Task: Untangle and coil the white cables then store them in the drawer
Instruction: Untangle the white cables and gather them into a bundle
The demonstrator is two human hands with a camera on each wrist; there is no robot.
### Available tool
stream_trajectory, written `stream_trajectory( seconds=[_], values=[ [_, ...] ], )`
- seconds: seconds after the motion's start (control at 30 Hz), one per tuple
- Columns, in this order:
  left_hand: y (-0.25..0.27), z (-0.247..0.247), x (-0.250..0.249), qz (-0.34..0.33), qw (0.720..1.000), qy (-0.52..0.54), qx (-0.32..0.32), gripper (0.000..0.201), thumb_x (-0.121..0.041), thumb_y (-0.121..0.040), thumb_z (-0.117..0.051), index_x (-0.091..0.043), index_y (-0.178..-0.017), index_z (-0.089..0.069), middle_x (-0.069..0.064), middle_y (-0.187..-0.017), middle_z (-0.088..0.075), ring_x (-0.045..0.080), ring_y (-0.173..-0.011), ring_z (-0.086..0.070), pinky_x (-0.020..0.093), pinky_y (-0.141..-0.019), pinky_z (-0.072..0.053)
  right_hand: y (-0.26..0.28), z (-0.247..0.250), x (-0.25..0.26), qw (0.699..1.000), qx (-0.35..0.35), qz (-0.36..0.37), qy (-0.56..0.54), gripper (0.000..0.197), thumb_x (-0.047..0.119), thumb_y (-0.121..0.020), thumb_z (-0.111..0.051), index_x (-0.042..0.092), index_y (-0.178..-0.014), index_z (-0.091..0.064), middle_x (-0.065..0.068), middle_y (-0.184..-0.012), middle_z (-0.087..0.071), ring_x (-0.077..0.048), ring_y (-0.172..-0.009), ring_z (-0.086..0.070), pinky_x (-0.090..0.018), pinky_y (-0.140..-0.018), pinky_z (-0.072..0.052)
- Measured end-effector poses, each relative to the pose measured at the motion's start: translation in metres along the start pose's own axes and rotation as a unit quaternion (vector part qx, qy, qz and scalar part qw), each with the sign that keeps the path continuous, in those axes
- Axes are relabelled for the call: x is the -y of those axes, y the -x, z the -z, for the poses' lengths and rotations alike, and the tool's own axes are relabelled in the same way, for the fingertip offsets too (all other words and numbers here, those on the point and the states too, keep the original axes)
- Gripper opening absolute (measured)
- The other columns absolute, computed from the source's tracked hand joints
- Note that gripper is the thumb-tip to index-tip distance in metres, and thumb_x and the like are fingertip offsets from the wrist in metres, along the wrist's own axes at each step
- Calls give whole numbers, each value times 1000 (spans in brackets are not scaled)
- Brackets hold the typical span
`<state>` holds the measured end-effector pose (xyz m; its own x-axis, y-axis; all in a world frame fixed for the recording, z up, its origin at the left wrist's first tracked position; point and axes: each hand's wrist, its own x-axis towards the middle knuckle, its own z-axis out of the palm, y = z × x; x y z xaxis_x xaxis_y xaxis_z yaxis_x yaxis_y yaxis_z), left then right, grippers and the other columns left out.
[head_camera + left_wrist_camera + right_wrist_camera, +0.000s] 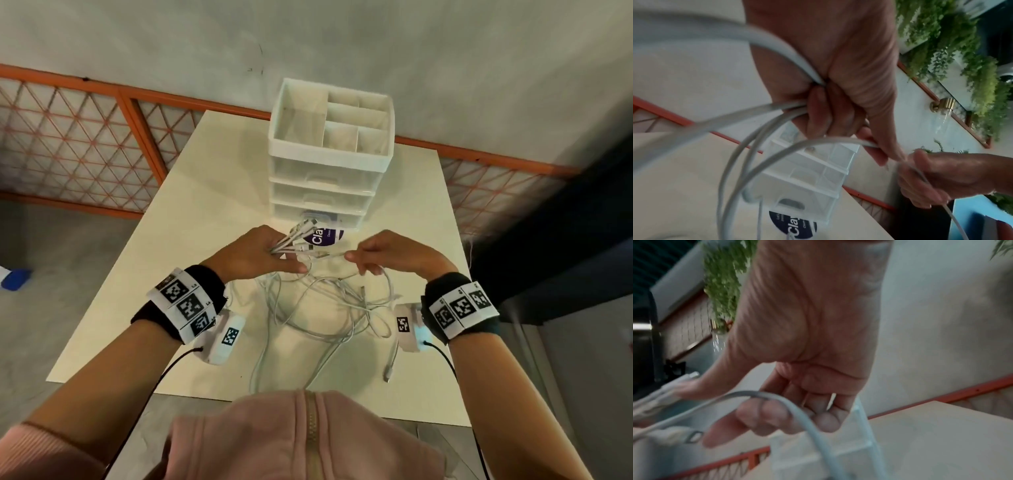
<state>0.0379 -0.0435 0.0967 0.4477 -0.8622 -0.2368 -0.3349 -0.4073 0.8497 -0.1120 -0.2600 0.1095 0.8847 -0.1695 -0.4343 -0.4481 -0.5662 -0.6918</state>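
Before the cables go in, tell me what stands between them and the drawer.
All three drawers of the drawer unit look closed, so one must be pulled open first. The white cables are a tangle on the table, ends gripped by the left hand and right hand. A purple round label lies before the unit.

Lighting is soft, even and moderately bright; shadows on the table (191,192) are faint. The head view bends straight lines toward its edges and darkens at far right. Both wrist views are motion-blurred: the white cables (694,40) nearest the lens smear, and the background foliage (723,277) is unfocused.
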Motion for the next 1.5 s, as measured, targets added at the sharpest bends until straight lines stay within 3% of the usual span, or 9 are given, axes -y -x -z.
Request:
stream_trajectory(
  seconds=[0.2, 0.37, 0.5, 0.67, 0.8, 1.0, 1.17, 1.27, 1.5],
  values=[
    [-7, -14, 16, 44, 985, -109, 126, 24, -31, -67, -84, -19, -61, -64, -15, -46, -52, -2, -46, -46, 17, -53, -33, 12, -19, -45, 982, 81, -154, 68, 64, 62, -93, -29, 20, -60, -65, 3, -53, -52, -11, -58, -51, -24, -80, -42],
    [-9, -27, 25, 50, 973, -160, 155, 38, -49, -72, -75, -14, -65, -62, -3, -57, -51, 10, -54, -47, 18, -51, -31, 15, -51, -96, 958, 145, -224, 105, 39, 46, -95, -47, 15, -76, -63, 4, -63, -60, -14, -63, -56, -25, -70, -45],
    [-11, -28, 26, 53, 981, -142, 124, 38, -48, -75, -73, -18, -64, -53, -7, -54, -48, 5, -49, -45, 23, -55, -33, 8, -65, -111, 978, 21, -198, 60, 5, 15, -87, -62, 11, -85, -62, -2, -71, -63, -13, -65, -58, -16, -58, -42],
    [-9, -26, 23, 40, 992, -85, 81, 34, -38, -79, -73, -12, -70, -54, -11, -51, -45, -3, -42, -42, 13, -48, -31, -19, -85, -113, 974, -130, -178, 55, 27, 11, -74, -76, 8, -95, -59, -11, -97, -57, -26, -88, -54, -28, -73, -39],
    [-6, -23, 26, 41, 995, -66, 64, 34, -38, -79, -72, -16, -65, -50, -16, -44, -45, -3, -42, -41, 13, -48, -31, -28, -87, -112, 970, -125, -184, 93, 25, 13, -74, -75, 10, -92, -57, -17, -111, -60, -32, -103, -55, -35, -81, -43],
    [-8, -18, 31, 42, 996, -67, 36, 36, -44, -78, -72, -20, -62, -51, -8, -55, -45, 4, -50, -42, 25, -58, -33, -28, -79, -108, 973, -76, -175, 127, 33, 7, -77, -69, 12, -99, -44, -13, -104, -53, -21, -86, -47, -26, -59, -37],
    [-12, -13, 22, 41, 996, -83, 8, 35, -44, -79, -71, -18, -65, -51, -6, -56, -46, 9, -54, -43, 26, -57, -31, -30, -56, -75, 970, 7, -159, 185, 28, 18, -94, -44, 3, -116, -54, -15, -127, -57, -30, -114, -53, -34, -92, -40],
    [-15, -12, 17, 29, 997, -66, -18, 35, -38, -80, -71, -19, -62, -48, -6, -57, -45, 10, -54, -42, 26, -57, -31, -25, -31, -44, 981, 34, -105, 160, 26, 18, -94, -48, 3, -113, -57, -14, -116, -60, -25, -99, -54, -27, -78, -38],
    [-18, -8, 9, -4, 995, 9, -98, 40, -34, -86, -66, -14, -60, -42, -5, -55, -37, 5, -47, -34, 23, -55, -29, -13, 9, -4, 987, -143, 62, 34, 43, 8, -85, -66, 17, -117, -40, -8, -79, -64, -13, -60, -54, -18, -59, -46]
  ],
)
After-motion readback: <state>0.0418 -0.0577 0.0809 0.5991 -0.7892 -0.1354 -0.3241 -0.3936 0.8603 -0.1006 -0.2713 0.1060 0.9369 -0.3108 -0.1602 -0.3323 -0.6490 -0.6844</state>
